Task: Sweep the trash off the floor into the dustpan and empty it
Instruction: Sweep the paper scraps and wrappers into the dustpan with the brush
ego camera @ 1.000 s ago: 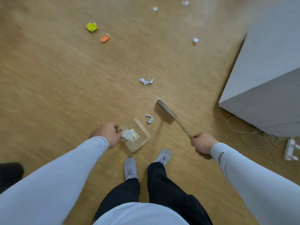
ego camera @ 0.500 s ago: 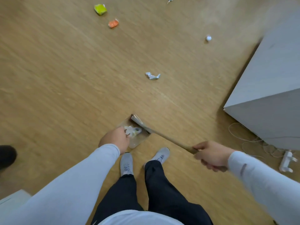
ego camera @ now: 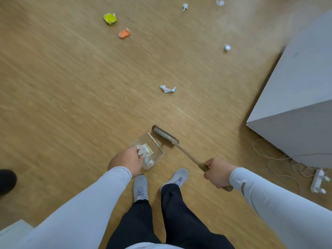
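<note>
A clear plastic dustpan [ego camera: 156, 145] rests on the wood floor just ahead of my shoes, with white paper scraps and a yellow-green piece inside. My left hand [ego camera: 125, 159] grips its rear handle. My right hand [ego camera: 218, 173] holds the wooden handle of a small brush [ego camera: 166, 136], whose head lies right beside the dustpan's open front edge. Loose trash lies farther out: a crumpled white paper [ego camera: 168, 89], an orange wrapper [ego camera: 124, 33], a yellow-green wrapper [ego camera: 110, 19], a white ball [ego camera: 226, 47] and two white bits [ego camera: 184, 6] near the top.
A grey cabinet [ego camera: 296, 97] stands at the right. White cables [ego camera: 276, 159] and a power strip [ego camera: 318, 180] lie on the floor at its base. A dark object [ego camera: 7, 181] sits at the left edge, a pale corner [ego camera: 10, 230] at bottom left.
The brush swept a small white scrap into the dustpan, then drew back to just outside its front edge. The dustpan stayed in my left hand.
</note>
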